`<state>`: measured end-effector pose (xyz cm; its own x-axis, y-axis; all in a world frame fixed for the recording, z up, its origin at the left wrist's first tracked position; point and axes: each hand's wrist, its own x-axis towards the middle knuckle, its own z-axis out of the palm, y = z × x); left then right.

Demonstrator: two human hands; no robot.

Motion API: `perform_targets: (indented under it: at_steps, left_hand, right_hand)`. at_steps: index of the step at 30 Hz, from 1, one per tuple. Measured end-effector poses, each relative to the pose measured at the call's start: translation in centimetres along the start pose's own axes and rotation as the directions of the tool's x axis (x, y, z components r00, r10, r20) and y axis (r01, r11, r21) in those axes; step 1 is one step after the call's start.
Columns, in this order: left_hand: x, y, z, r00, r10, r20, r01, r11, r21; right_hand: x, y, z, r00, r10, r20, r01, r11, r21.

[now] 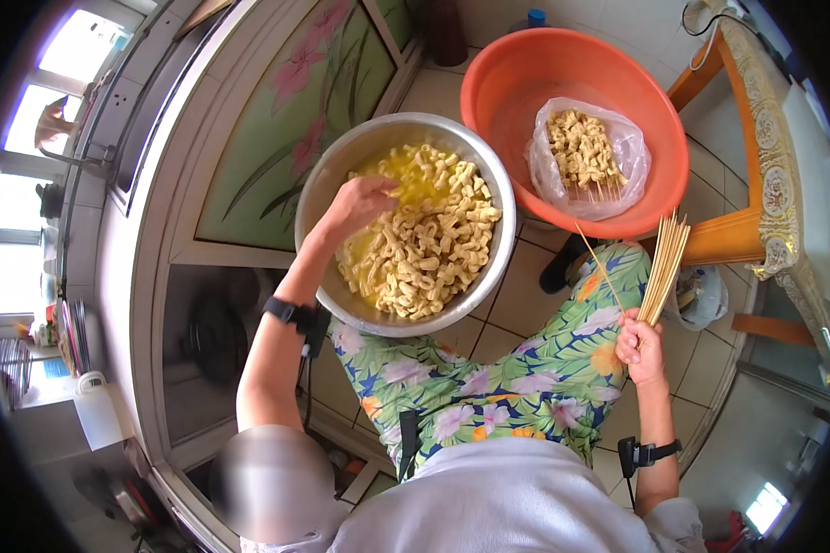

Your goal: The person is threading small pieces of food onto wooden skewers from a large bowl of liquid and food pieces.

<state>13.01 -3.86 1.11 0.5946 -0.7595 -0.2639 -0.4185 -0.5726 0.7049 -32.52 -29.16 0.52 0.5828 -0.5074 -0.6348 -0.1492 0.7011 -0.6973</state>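
Observation:
My left hand (361,202) hangs over the far left part of a large metal basin (506,231), its fingers bent and slightly blurred. Whether they pinch anything cannot be made out. Inside the basin are many pale tan, knotted food pieces (422,252), partly in yellow liquid (415,190). A bundle of thin wooden skewers (664,269) is gripped in my right hand (642,351), above my right knee. One single skewer (600,266) leans out leftward from that fist, apart from the rest, with a bare tip.
An orange plastic tub (491,90) beyond the basin holds a clear plastic bag (635,148) with skewered food pieces (584,148). A wooden chair-like frame (723,235) stands at right, near a small bag (702,297) on the tiled floor. Cabinet doors (270,145) flank the basin's left.

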Motion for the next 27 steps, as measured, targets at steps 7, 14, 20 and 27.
perform_targets:
  at_steps: [7, 14, 20, 27]
  left_hand:
    - [7.9, 0.1, 3.4, 0.986, -0.134, 0.103, 0.140, 0.989, -0.051]
    - [8.7, 3.4, 7.1, 0.882, -0.311, 0.354, 0.321, 0.947, 0.033]
    - [6.7, 5.8, 6.5, 0.828, -0.280, 0.486, 0.382, 0.916, -0.123]
    - [3.6, 6.3, 6.5, 0.845, -0.094, 0.527, 0.230, 0.952, -0.200]
  right_hand:
    - [-0.2, -0.2, 0.0, 1.000, 0.009, -0.020, -0.009, 1.000, 0.000]
    - [-0.2, -0.7, 0.3, 0.999, 0.029, -0.028, -0.029, 1.000, -0.009]
    - [-0.4, -0.9, 0.5, 1.000, 0.017, -0.024, -0.018, 1.000, -0.011]
    - [-0.5, -0.8, 1.0, 1.000, 0.009, -0.012, -0.009, 1.000, -0.024]
